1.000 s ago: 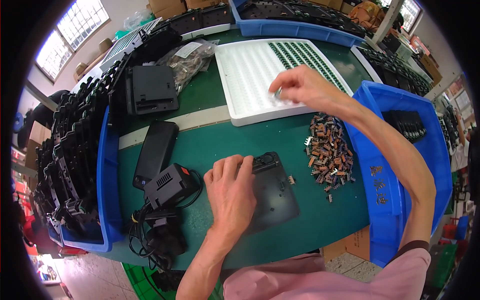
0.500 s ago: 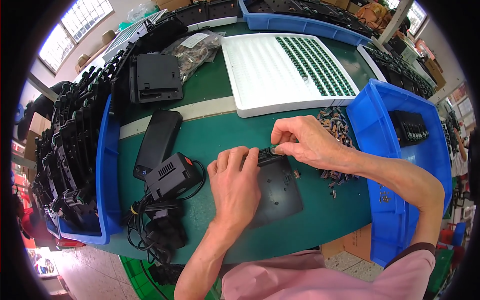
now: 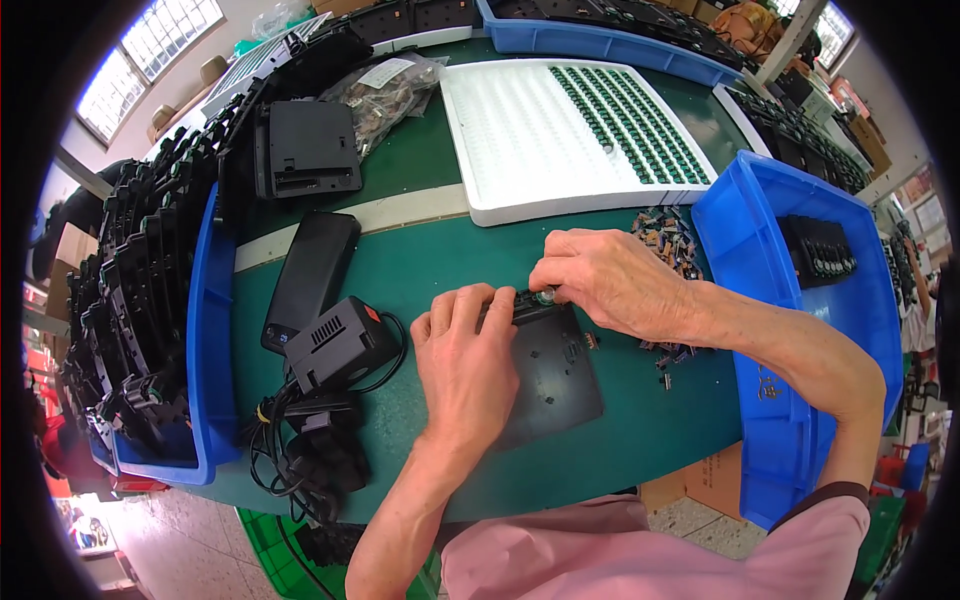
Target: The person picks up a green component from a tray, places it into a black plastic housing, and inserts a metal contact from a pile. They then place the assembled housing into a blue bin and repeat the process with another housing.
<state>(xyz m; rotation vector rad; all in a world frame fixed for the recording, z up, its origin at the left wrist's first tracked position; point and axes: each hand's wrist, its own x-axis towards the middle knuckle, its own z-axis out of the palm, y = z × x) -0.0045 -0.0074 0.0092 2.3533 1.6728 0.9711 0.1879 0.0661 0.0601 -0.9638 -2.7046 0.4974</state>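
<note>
A flat black plastic casing point(image 3: 555, 375) lies on the green table in front of me. My left hand point(image 3: 465, 355) is closed over its far left part, fingers curled at the far edge and thumb pressed along it. At the far right corner of the casing, my right hand point(image 3: 620, 282) pinches a small round part point(image 3: 546, 296) with a greenish, shiny look. The fingertips cover most of that part, so its exact kind does not show. A pile of small metal-and-plastic components point(image 3: 665, 240) lies just beyond my right wrist, and a few stray ones sit beside the casing.
A white foam tray point(image 3: 500, 208) with rows of green parts lies at the back. Blue bins stand left point(image 3: 203, 400) and right point(image 3: 745, 220), holding black casings. Left of me are a black slab point(image 3: 312, 280), a vented black device point(image 3: 340, 345) and tangled cables point(image 3: 280, 450).
My right fingers have shifted slightly left and close more tightly over the small part at the casing's corner. My left hand keeps its hold. The whole view has shifted slightly.
</note>
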